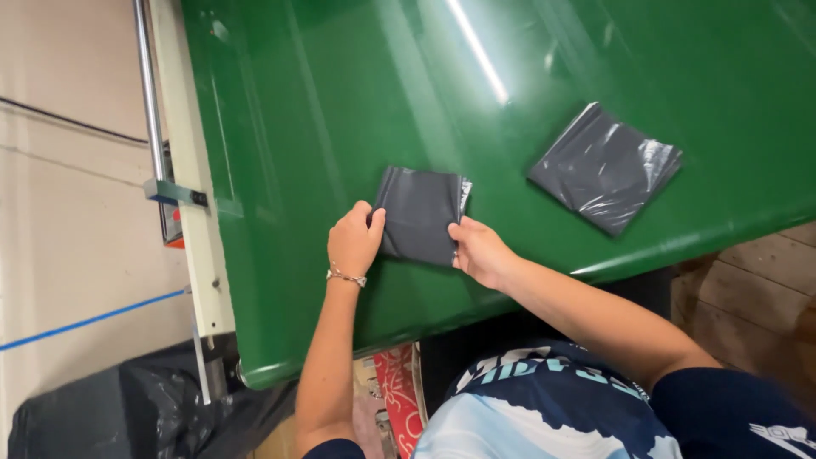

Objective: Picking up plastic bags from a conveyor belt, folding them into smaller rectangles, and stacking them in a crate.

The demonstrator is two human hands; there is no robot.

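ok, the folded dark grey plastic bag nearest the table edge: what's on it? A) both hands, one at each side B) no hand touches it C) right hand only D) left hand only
A: the left hand grips one side of the folded dark grey plastic bag and the right hand the other, on the green table; the second folded bag lies apart, untouched.

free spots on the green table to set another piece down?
Bare table left of and beyond the folded bag held by the left hand and right hand. A bare strip runs between that bag and the flat stack. Crowded at the near edge, where the hands work.
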